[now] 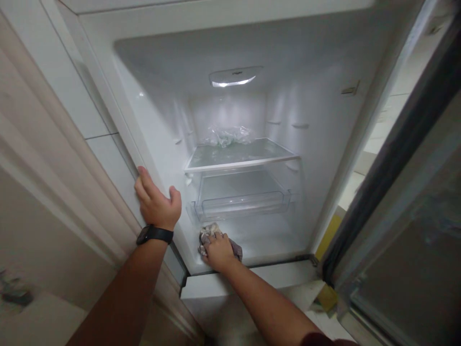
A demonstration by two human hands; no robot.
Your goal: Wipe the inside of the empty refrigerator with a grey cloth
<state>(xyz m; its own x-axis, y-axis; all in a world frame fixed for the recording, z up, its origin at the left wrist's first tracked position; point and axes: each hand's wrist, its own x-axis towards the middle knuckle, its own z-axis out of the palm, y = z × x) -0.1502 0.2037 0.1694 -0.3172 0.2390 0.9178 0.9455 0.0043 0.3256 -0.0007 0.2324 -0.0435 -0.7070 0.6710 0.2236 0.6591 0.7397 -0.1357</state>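
My right hand (pixel 219 251) presses a crumpled grey and white cloth (pixel 236 250) onto the floor of an open fridge (pixel 266 235), near its front left corner. The fingers curl over the cloth and partly hide it. My left hand (pixel 157 199), with a dark watch (pixel 154 234) on its wrist, rests against the outer left edge of the fridge. Its fingers are stretched out, the thumb stands apart, and it holds nothing. Just above the cloth sits a clear plastic drawer (pixel 245 205) under a glass shelf (pixel 241 154).
A crumpled clear plastic bag (pixel 230 136) lies at the back of the glass shelf. A lit lamp panel (pixel 236 77) is set in the fridge ceiling. The fridge door (pixel 406 230) stands wide on the right. A pale ridged frame (pixel 54 178) runs down the left side.
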